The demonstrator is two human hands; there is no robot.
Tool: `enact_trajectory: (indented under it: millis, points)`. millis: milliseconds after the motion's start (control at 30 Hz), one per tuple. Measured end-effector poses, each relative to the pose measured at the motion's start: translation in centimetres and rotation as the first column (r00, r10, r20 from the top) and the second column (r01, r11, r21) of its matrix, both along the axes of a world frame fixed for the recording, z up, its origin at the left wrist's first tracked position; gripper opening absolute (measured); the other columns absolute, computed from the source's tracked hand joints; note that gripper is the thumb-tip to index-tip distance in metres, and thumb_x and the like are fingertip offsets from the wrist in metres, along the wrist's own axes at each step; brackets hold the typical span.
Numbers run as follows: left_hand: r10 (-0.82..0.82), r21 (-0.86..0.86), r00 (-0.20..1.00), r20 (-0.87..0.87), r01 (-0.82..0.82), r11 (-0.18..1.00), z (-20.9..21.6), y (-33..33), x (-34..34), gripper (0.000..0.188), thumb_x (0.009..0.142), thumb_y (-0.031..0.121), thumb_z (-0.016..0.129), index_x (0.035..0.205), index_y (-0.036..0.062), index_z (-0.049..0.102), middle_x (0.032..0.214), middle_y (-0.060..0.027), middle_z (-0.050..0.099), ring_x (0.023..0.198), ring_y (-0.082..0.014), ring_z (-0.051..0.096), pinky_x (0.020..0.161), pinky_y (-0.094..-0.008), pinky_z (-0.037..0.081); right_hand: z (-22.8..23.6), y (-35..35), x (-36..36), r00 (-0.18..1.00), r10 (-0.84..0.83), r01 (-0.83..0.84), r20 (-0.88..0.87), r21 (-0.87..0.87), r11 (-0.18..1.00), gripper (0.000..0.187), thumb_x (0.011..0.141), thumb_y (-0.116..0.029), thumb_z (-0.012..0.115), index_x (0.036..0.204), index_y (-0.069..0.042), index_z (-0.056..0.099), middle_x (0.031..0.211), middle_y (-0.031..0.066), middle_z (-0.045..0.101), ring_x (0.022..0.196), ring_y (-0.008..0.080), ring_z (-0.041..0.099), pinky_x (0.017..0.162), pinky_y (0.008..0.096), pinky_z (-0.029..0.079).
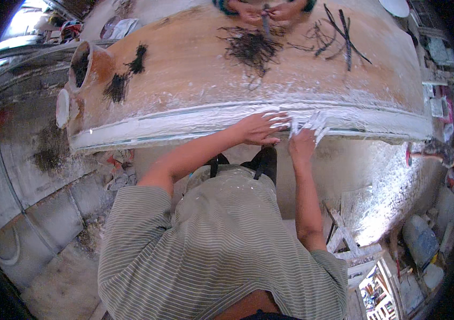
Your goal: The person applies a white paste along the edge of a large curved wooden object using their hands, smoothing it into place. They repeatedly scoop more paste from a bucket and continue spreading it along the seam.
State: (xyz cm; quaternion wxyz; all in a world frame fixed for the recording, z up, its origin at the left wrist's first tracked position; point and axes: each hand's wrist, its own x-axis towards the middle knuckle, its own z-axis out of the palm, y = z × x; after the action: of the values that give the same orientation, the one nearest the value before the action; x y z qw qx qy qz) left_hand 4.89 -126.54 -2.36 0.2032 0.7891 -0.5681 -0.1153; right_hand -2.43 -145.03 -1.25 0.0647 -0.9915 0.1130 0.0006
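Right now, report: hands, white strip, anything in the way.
Left hand and right hand open, partly whitened. White strip under them, surface uneven. Dark fibres and co-worker's hands beyond, clear of it.

One table point(184, 80); along its near edge, one white strip point(168, 120) and the person's two hands, left hand point(261, 128) and right hand point(307, 135); at the far edge, two co-worker's hands point(285, 12) and one large dark fibre clump point(251, 49); toward the left edge, two smaller clumps point(137, 60) and two round-mouthed vessels point(101, 64); dark strands point(348, 48) near the far right corner, too tangled to count
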Motion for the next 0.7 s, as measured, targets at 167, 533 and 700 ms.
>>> enact_trajectory:
  millis: [167,533,700]
  points:
    - [0.028,0.048,0.999,0.046,-0.03,0.998,1.2,14.1,-1.9,0.057,0.098,0.049,0.039,0.14,0.0108,0.043,0.152,-0.0124,0.031,0.141,-0.029,0.027,0.116,-0.0422,0.023,0.1,10.9,-0.4,0.976,0.085,-0.075,0.201,-0.056,0.996,0.074,0.094,-0.048,0.045,0.14,0.009,0.035,0.144,0.0285,0.037,0.135,0.0443,0.032,0.114,0.0538,0.019]
    - [0.269,0.243,0.962,-0.034,-0.253,0.936,4.1,46.1,-6.2,0.063,0.095,0.046,0.047,0.145,0.0092,0.034,0.153,-0.0153,0.028,0.14,-0.0346,0.027,0.115,-0.0438,0.026,-0.5,42.0,-3.7,0.864,0.406,-0.269,-0.299,0.407,0.873,0.06,0.09,-0.048,0.049,0.111,0.008,0.062,0.117,0.0274,0.06,0.104,0.0409,0.06,0.097,0.051,0.042]
    - [0.32,0.386,0.94,-0.117,-0.254,0.887,6.0,55.3,-7.0,0.064,0.094,0.04,0.051,0.148,0.0125,0.029,0.155,-0.014,0.024,0.142,-0.0354,0.024,0.116,-0.0447,0.024,-4.9,50.5,-3.2,0.748,0.646,-0.658,0.154,0.039,0.752,0.072,0.093,-0.055,0.04,0.135,0.003,0.044,0.13,0.0273,0.053,0.121,0.0423,0.05,0.114,0.0506,0.021]
